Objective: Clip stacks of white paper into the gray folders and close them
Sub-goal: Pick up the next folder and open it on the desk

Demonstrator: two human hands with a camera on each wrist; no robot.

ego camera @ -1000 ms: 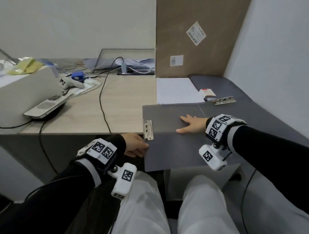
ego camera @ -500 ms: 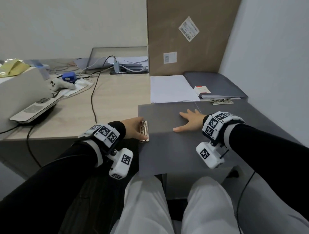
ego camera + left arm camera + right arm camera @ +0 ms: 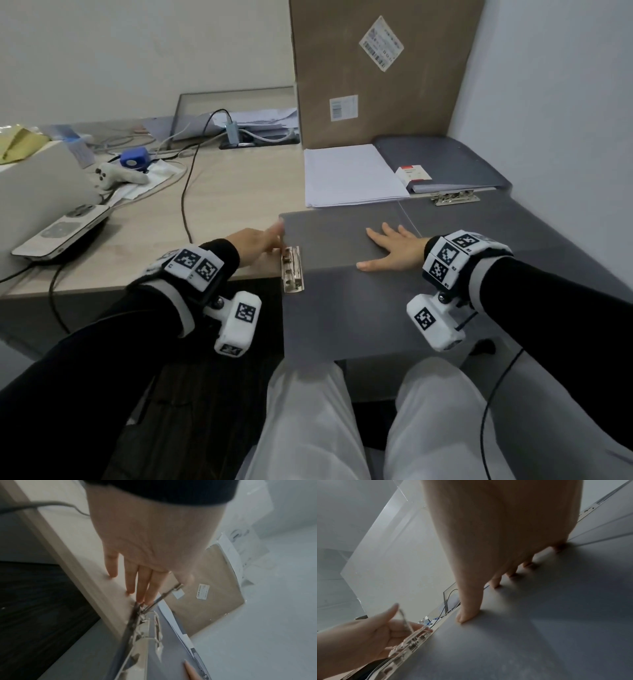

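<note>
An open gray folder (image 3: 342,308) lies over the desk's front edge, with a metal clip (image 3: 292,269) on its left side. My left hand (image 3: 275,240) is at the clip. In the right wrist view its thumb and fingers hold the raised clip lever (image 3: 402,615). My right hand (image 3: 387,246) lies flat on the folder's inner face, fingers spread and straight. A stack of white paper (image 3: 352,174) lies just behind the folder. A second gray folder (image 3: 445,164) lies at the back right, with another metal clip (image 3: 455,198) at its front edge.
A tall cardboard box (image 3: 376,75) stands behind the paper. A small red and white box (image 3: 412,173) sits on the second folder. A black cable (image 3: 186,192), a white controller (image 3: 116,176) and a white device (image 3: 61,233) occupy the desk's left. A wall bounds the right.
My left hand left the folder's front-left edge, moved up to the metal clip and took hold of its lever. The right hand stayed flat on the folder.
</note>
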